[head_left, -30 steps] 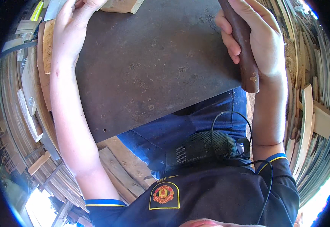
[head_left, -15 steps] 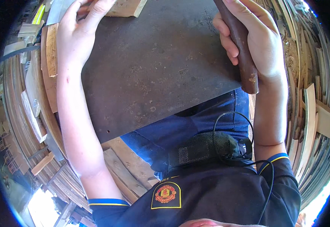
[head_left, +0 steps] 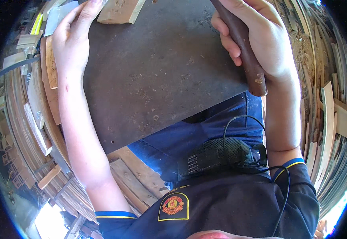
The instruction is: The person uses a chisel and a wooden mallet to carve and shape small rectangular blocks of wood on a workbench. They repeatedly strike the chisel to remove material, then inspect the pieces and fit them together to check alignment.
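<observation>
My right hand (head_left: 261, 36) is wrapped round a thick brown wooden handle (head_left: 243, 44), whose rounded butt end points back toward me. The handle's far end runs out past the upper edge of the picture, so the tool's head is hidden. At the upper left, my left hand (head_left: 76, 40) has its fingers curled and its thumb bent over. Its fingertips are partly cut off by the picture's edge, and what they grip cannot be made out. Just right of those fingers a pale wooden block (head_left: 119, 12) lies on the dark, stained flat board (head_left: 169, 75).
Stacked planks (head_left: 20, 103) line the left side, and long strips of wood (head_left: 336, 99) pile up on the right. Below the board are my blue trousers (head_left: 197, 139). A black cable (head_left: 287, 195) loops from a mesh pouch (head_left: 217, 155) at my waist.
Both hands appear slightly farther left, the right one still round the handle. The wooden block also sits a little farther left and lower, with more of it in view.
</observation>
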A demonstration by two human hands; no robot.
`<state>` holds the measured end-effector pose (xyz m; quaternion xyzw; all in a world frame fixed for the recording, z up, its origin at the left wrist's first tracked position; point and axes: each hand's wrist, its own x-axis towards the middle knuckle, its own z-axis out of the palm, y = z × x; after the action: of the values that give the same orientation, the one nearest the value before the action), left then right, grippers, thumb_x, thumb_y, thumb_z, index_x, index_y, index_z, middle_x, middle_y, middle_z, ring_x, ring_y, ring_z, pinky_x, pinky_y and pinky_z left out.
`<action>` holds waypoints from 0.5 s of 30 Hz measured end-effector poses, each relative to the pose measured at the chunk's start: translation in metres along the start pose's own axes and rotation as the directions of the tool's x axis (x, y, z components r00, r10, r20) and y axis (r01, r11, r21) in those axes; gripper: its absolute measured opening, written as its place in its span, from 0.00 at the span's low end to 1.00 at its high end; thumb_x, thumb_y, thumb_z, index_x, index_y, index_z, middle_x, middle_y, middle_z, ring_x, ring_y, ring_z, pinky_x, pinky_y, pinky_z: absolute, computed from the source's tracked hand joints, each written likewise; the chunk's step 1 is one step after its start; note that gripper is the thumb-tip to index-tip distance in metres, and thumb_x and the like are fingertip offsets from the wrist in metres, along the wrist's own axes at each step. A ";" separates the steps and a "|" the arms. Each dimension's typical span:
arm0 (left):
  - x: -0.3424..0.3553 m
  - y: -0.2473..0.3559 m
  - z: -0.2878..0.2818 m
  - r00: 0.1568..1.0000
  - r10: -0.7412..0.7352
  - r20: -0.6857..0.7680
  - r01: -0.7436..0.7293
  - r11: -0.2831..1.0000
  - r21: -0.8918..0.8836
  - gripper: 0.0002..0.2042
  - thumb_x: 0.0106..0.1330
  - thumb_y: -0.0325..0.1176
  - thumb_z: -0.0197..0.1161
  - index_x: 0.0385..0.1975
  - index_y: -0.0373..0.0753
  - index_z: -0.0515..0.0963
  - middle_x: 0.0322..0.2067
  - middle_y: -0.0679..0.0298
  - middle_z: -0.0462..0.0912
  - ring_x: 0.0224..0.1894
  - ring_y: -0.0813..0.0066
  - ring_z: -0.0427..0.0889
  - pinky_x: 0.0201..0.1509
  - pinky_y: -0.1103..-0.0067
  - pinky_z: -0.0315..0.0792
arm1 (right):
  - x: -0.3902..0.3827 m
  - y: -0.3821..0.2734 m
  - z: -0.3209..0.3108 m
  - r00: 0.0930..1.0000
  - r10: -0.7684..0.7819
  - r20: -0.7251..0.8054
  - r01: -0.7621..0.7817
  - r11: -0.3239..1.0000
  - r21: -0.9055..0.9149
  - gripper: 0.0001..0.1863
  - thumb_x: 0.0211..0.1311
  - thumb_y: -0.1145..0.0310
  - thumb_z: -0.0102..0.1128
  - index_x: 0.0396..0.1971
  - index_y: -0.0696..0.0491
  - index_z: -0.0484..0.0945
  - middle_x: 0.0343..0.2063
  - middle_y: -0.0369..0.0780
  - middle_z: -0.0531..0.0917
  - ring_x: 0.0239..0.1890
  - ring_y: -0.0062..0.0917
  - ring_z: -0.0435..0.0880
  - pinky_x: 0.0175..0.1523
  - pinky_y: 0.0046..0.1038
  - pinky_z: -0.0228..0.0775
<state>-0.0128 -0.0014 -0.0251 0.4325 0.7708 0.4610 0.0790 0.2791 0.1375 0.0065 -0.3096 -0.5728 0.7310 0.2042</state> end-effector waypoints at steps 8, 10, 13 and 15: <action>0.002 -0.003 -0.003 1.000 0.004 0.009 -0.004 1.000 -0.024 0.33 0.72 0.55 0.64 0.62 0.27 0.77 0.59 0.52 0.82 0.65 0.68 0.76 0.74 0.74 0.61 | 0.001 -0.001 0.002 1.000 0.009 -0.003 -0.009 0.999 -0.038 0.21 0.80 0.56 0.52 0.50 0.62 0.78 0.19 0.36 0.76 0.13 0.17 0.74 0.17 0.21 0.64; 0.003 -0.005 -0.007 1.000 -0.014 0.000 0.014 1.000 0.024 0.34 0.72 0.56 0.63 0.62 0.28 0.77 0.60 0.53 0.81 0.66 0.69 0.76 0.73 0.74 0.61 | 0.001 -0.001 0.002 1.000 -0.009 0.013 0.010 0.999 -0.048 0.21 0.81 0.56 0.52 0.49 0.62 0.78 0.19 0.36 0.76 0.13 0.17 0.74 0.17 0.21 0.64; 0.002 -0.006 -0.009 1.000 -0.018 -0.024 0.019 0.999 0.029 0.35 0.71 0.58 0.63 0.63 0.29 0.77 0.60 0.54 0.81 0.66 0.69 0.75 0.72 0.73 0.62 | 0.001 0.000 0.001 0.998 -0.037 0.042 0.039 0.999 -0.038 0.20 0.81 0.57 0.52 0.49 0.62 0.78 0.19 0.36 0.76 0.13 0.17 0.74 0.17 0.21 0.65; 0.001 -0.004 -0.008 1.000 0.010 -0.011 -0.009 0.997 0.077 0.35 0.71 0.58 0.63 0.63 0.29 0.76 0.61 0.54 0.81 0.66 0.69 0.75 0.71 0.73 0.62 | 0.002 0.003 -0.001 0.997 -0.056 0.055 0.058 0.998 -0.023 0.20 0.81 0.57 0.52 0.49 0.62 0.78 0.19 0.36 0.76 0.13 0.17 0.74 0.17 0.21 0.65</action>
<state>-0.0198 -0.0061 -0.0231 0.4364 0.7863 0.4339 0.0554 0.2790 0.1387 0.0034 -0.2755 -0.5959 0.7259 0.2054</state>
